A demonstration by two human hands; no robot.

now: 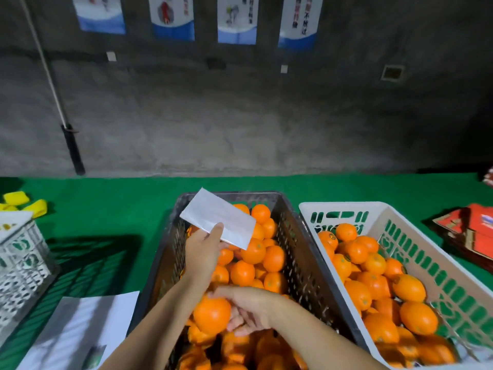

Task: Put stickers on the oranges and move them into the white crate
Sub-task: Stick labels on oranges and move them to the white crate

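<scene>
A dark crate [304, 260] in the middle is full of oranges [269, 255]. To its right stands the white crate [384, 212], holding several oranges [373, 265], some with small stickers. My left hand [204, 248] is raised over the dark crate and pinches a white sticker sheet [218, 217] between thumb and fingers. My right hand [245, 308] is lower, near the crate's front, with its fingers curled round one orange [212, 315].
A green mat [106, 209] covers the table. White paper sheets [77, 329] lie at the front left. A white lattice basket [18, 263] stands at the left edge, with yellow pieces [24, 202] behind it. Red packets [474, 231] lie at the right.
</scene>
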